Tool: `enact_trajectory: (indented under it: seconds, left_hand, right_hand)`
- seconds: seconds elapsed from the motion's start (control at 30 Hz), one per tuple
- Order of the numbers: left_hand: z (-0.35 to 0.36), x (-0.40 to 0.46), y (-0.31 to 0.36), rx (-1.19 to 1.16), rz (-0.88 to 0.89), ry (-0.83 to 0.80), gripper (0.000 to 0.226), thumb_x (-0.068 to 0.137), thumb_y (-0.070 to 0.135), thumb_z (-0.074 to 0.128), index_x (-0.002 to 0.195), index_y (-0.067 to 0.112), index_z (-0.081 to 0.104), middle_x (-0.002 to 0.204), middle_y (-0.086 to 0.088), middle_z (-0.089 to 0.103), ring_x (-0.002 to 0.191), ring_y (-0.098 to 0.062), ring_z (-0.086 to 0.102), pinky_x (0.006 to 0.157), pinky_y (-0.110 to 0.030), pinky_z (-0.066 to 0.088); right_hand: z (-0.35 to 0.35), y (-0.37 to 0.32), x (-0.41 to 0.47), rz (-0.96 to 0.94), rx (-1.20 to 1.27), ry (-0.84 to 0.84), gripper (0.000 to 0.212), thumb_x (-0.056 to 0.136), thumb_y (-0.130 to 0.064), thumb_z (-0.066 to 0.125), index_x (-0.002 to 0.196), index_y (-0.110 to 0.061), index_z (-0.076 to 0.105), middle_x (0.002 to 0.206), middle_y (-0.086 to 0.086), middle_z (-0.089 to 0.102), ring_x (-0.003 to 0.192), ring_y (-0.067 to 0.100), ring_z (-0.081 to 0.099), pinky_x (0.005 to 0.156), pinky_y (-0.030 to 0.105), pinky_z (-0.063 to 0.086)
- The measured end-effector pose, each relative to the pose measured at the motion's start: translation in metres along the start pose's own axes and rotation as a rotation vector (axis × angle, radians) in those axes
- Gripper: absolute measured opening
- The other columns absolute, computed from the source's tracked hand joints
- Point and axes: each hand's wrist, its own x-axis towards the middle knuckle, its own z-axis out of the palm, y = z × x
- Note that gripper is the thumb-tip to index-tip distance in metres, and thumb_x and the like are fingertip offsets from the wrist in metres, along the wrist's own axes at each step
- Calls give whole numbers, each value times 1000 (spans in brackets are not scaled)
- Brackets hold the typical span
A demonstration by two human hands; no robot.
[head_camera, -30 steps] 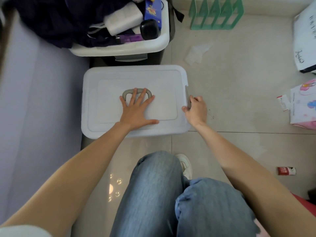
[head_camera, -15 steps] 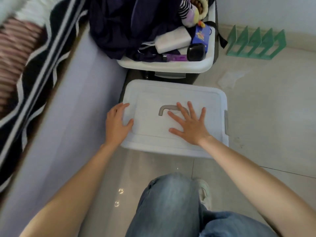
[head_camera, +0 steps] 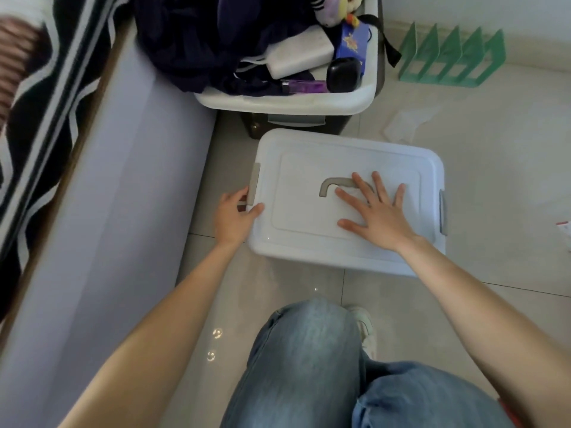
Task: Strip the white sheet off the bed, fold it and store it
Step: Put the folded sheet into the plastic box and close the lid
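White lidded bin (head_camera: 346, 242): two grey latches, two hands pressing.

Storage box (head_camera: 309, 239): white, lidded, on the floor beside the bed.
Right hand (head_camera: 378, 211): flat on lid, fingers spread.
Left hand (head_camera: 233, 213): grips left latch (head_camera: 254, 186).

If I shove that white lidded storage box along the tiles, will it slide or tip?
Probably slides: the storage box sits low and wide on glossy floor tiles. Its weight is unclear, since the lid hides the contents.
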Motion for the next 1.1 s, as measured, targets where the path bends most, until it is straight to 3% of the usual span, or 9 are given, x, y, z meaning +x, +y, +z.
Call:
enact_trajectory:
  seconds: [0.07,0.13,0.2,0.27,0.4,0.73,0.87,1.0,1.1]
  left_hand:
    - [2,-4,3,313,93,62,55,88,34,58,138,17,43,137,-7,41,123,-26,43,97,-31,36]
    - [8,-9,6,557,302,133,59,89,31,54,143,16,33,148,-12,29,136,-31,27,111,-43,24]
    - [21,-11,18,607,557,89,62,90,34,44,147,18,23,154,-11,21,143,-29,14,115,-47,9]
    - [41,-8,29,684,685,-35,63,92,46,27,149,21,13,157,-4,11,145,-23,2,115,-45,-3]
    - [70,8,31,801,597,-176,74,87,60,5,149,19,-4,157,2,-9,143,-16,-15,115,-42,-10]
    - [62,18,12,756,567,-130,77,86,63,9,150,20,2,157,5,-5,142,-10,-14,116,-39,-8]
    - [55,12,23,732,589,-86,76,86,59,10,149,19,2,158,3,-4,142,-11,-14,115,-40,-11]
    - [73,9,36,716,618,-138,76,86,62,8,149,20,-3,157,3,-9,143,-14,-15,116,-40,-10]
    - [88,11,32,750,611,-154,77,86,63,5,149,20,-5,157,2,-11,143,-15,-16,116,-41,-10]
  right_hand:
    - [0,-4,-3,5,27,41,68,82,-72,24,144,-48,12,158,-5,-8,142,27,-17,106,68,-8]
    - [2,-8,-13,54,77,142,69,83,-71,22,145,-40,21,158,1,-2,143,29,-13,107,66,-7]
    - [5,-4,-22,208,140,223,70,84,-68,18,145,-34,24,158,6,-1,143,32,-12,107,64,-8]
    - [10,3,-26,352,150,211,74,82,-69,13,148,-34,15,157,8,-8,142,35,-17,106,63,-13]
    - [23,12,-23,424,133,105,81,77,-74,3,148,-36,-4,155,8,-22,137,38,-26,105,63,-18]
    - [26,-3,-8,365,89,90,77,81,-71,1,148,-33,-6,154,10,-22,136,39,-28,106,60,-20]
    - [11,-2,-11,305,63,155,77,81,-70,4,149,-32,3,156,10,-14,139,37,-24,105,59,-22]
    - [8,-18,-5,208,89,40,81,76,-75,0,146,-37,-11,154,4,-24,137,33,-31,106,61,-19]
    - [22,-21,1,216,64,46,79,76,-77,2,142,-38,-16,154,5,-25,137,33,-31,106,62,-17]
